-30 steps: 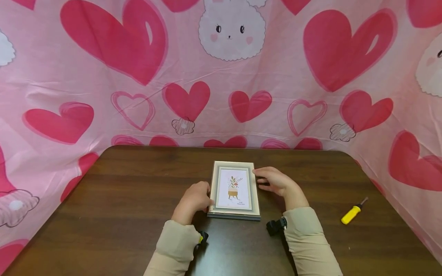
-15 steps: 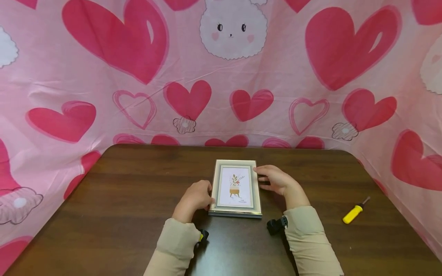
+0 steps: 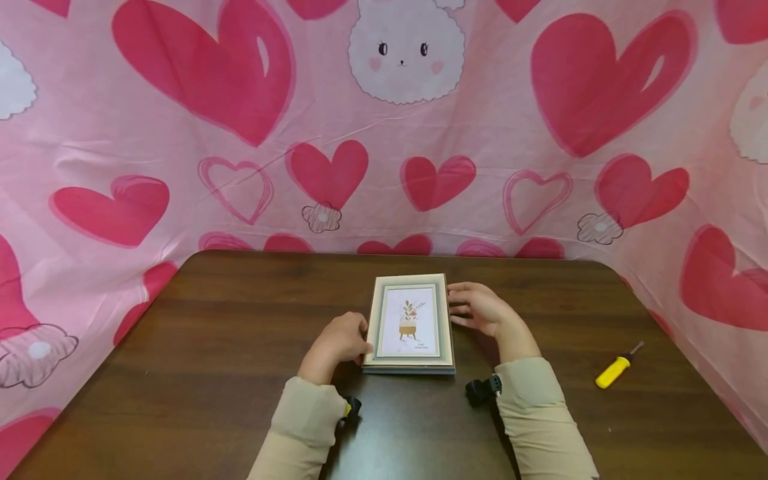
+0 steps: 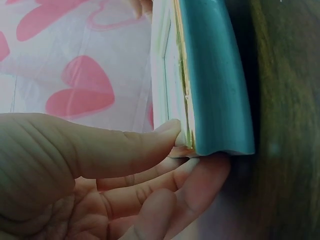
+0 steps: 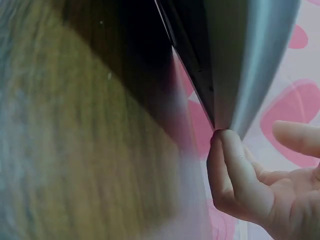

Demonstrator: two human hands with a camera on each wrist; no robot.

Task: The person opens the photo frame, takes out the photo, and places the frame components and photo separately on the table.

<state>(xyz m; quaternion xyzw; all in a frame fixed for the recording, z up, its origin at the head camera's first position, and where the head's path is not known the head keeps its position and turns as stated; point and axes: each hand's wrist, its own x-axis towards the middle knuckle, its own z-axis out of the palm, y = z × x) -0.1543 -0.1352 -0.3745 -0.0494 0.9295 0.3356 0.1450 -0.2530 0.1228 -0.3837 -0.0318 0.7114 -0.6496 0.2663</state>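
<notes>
A cream and blue-grey picture frame (image 3: pixel 443 333), with a printed potted plant inside, lies face up at the middle of the table. My left hand (image 3: pixel 339 343) pinches its left edge near the lower corner. In the left wrist view the thumb presses the frame's face and the fingers reach against its side and underside. At the far right edge is my right hand (image 3: pixel 483 311), its fingertips touching the rim from below in the right wrist view. The thumb (image 5: pixel 297 137) there stands apart from the frame. That right side is tilted up off the table.
A yellow-handled screwdriver (image 3: pixel 613 371) lies on the brown wooden table (image 3: pixel 228 373), to the right of the right arm. Behind the table hangs a pink cloth (image 3: pixel 372 127) printed with hearts. Both wrists wear small black cameras.
The right side of the picture frame has risen, tilting it toward the left. My right thumb has come off its face. The left hand keeps its grip.
</notes>
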